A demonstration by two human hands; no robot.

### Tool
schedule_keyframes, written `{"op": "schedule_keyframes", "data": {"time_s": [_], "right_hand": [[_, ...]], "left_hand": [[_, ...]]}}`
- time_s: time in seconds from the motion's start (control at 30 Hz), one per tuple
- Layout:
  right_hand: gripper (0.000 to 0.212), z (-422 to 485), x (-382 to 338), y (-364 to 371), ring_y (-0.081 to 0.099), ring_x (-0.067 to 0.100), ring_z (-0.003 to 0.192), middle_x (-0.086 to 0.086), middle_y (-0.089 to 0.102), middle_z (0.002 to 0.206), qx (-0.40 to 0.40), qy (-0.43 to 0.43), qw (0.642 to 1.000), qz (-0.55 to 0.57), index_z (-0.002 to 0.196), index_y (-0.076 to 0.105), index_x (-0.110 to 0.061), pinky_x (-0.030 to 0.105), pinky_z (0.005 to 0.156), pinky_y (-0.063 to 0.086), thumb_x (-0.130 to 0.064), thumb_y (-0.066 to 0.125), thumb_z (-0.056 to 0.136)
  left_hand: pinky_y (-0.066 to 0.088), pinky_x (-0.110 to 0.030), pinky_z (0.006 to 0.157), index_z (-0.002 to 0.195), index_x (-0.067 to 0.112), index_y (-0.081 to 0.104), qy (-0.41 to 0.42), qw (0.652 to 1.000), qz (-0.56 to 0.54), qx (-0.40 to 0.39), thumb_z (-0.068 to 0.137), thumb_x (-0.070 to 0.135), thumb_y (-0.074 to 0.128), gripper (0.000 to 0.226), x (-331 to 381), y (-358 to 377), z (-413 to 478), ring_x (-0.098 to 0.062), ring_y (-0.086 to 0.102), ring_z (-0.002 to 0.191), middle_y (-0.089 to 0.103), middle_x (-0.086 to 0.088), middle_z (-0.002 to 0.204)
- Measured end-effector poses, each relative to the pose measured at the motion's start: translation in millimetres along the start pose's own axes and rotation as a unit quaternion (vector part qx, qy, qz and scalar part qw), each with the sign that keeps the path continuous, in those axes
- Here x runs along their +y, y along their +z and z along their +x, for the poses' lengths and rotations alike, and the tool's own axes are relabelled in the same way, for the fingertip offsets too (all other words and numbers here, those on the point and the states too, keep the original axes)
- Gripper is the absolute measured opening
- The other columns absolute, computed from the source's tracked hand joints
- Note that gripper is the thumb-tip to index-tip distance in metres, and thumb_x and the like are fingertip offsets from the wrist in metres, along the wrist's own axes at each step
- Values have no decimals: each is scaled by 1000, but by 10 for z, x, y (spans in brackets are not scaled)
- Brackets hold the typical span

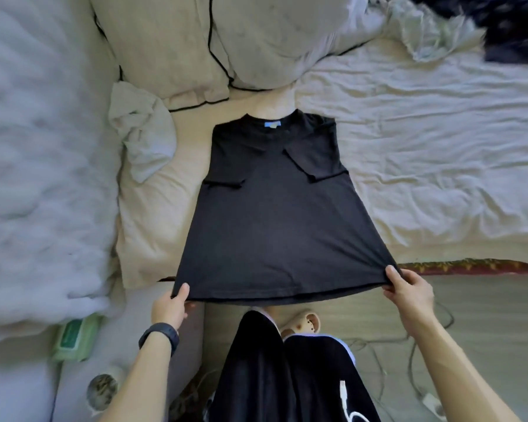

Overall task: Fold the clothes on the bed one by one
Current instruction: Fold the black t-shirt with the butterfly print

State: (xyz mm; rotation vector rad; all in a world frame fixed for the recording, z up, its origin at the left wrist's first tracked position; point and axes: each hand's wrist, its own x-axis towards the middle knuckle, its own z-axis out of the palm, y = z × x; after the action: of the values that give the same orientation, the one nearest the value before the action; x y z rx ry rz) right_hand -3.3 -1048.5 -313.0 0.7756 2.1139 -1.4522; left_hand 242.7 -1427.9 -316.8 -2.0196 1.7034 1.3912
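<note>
And there was the black T-shirt (272,214), lying flat on the bed (439,147), collar pointing away from the person and its blue label (272,124) showing at the neck. Both of its sleeves were tucked inward across the chest, so it ran in a straight-sided shape down to the hem, which hung just over the bed's near edge.

The left hand (169,309), with a black wristband (159,336) behind it, pinched the hem's left corner, thumb on top and fingers underneath. The right hand (409,292) did the same at the right corner, thumb pressed on the cloth. Between the 2 hands the hem was drawn taut.

Beyond the collar sat a cream pillow (171,47) with dark piping. A crumpled pale cloth (141,129) lay to the shirt's left, close but not touching. A heap of dark clothes (515,25) waited at the far right corner, well apart. A green wipes pack (77,335) lay near the left forearm, and a slipper (302,322) and cables (409,339) were down on the floor.
</note>
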Motion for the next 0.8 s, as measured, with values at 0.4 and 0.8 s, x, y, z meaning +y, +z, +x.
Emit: {"op": "schedule_keyframes", "data": {"time_s": [0.4, 0.8], "right_hand": [[24, -361, 82, -313, 60, 23, 72, 20, 65, 100, 49, 117, 991, 46, 118, 63, 8, 29, 70, 59, 1, 65, 95], [37, 327, -1168, 44, 65, 19, 103, 14, 66, 111, -117, 48, 984, 126, 121, 65, -5, 20, 80, 60, 15, 49, 94]], "left_hand": [[40, -23, 47, 126, 23, 56, -47, 994, -95, -34, 99, 16, 60, 28, -135, -262, -430, -20, 67, 66, 71, -10, 106], [45, -25, 63, 116, 7, 67, 90, 986, -13, -136, 91, -7, 59, 30, 1398, -415, -46, -21, 63, 85, 68, -13, 97]]}}
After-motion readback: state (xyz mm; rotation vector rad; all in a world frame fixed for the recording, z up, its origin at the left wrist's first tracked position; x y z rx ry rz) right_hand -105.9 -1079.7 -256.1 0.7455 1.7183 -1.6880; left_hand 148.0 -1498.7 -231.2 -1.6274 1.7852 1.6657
